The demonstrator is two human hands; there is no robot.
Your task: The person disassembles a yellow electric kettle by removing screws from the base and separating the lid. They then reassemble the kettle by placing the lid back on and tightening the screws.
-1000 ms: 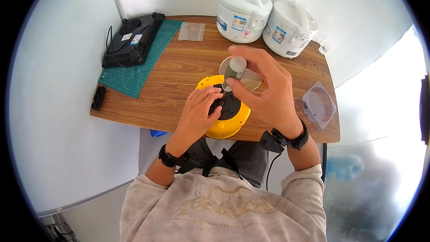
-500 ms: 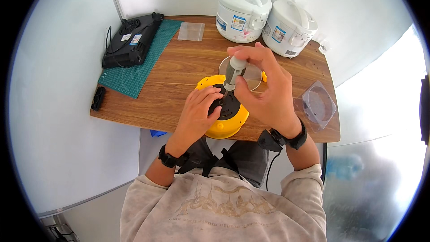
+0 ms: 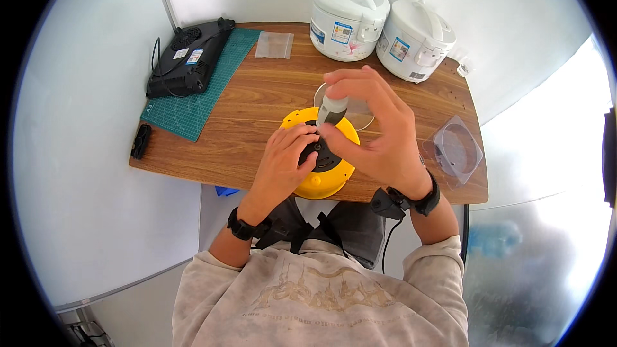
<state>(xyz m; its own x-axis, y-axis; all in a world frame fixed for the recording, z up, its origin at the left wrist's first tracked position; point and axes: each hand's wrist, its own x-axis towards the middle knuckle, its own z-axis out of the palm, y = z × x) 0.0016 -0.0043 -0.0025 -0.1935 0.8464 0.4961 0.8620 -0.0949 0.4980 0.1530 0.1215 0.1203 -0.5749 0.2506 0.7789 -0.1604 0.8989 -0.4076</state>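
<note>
A round yellow housing (image 3: 316,184) with a black slotted disc (image 3: 329,162) in its middle lies near the table's front edge. My left hand (image 3: 280,155) rests over its left side, fingers stretched out and thumb apart, fingertips on the black disc. My right hand (image 3: 387,133) grips a screwdriver (image 3: 333,111) with a grey and dark handle between thumb and fingers, above the disc. The handle leans, its top to the right. The screwdriver's tip is hard to make out beside my left fingertips.
A clear round disc (image 3: 364,120) lies behind the housing. Two white rice cookers (image 3: 350,19) stand at the back. At left, a flat black appliance (image 3: 193,58) with a cord sits on a green cutting mat (image 3: 186,115). A clear plastic tray (image 3: 457,152) is at right, a clear bag (image 3: 274,45) behind.
My right hand and the screwdriver handle have shifted slightly left, and the handle is tilted more. A small yellow piece on the right is now hidden. My left hand has barely moved.
</note>
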